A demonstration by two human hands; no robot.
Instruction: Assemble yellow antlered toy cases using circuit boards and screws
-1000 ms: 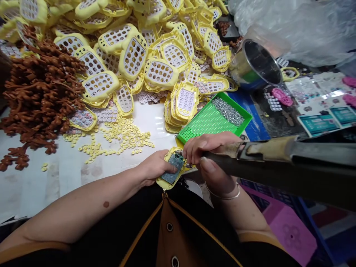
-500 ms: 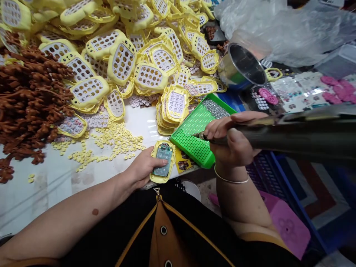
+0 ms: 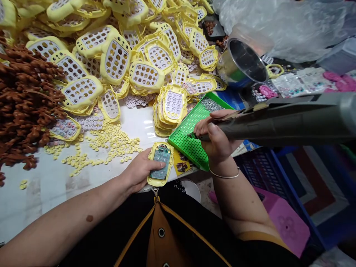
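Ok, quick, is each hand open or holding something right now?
Left hand: closed, holding the yellow casing.
Right hand: closed around the dark tool, tip at the green tray.

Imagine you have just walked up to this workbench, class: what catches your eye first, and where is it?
Probably the heap of yellow shells across the far side, with a brown pile at the left edge. Next comes the bright green tray right of centre, metal bits at its far end. Over it, the right hand grips a long dark tool; the left hand holds a yellow case at the near edge.
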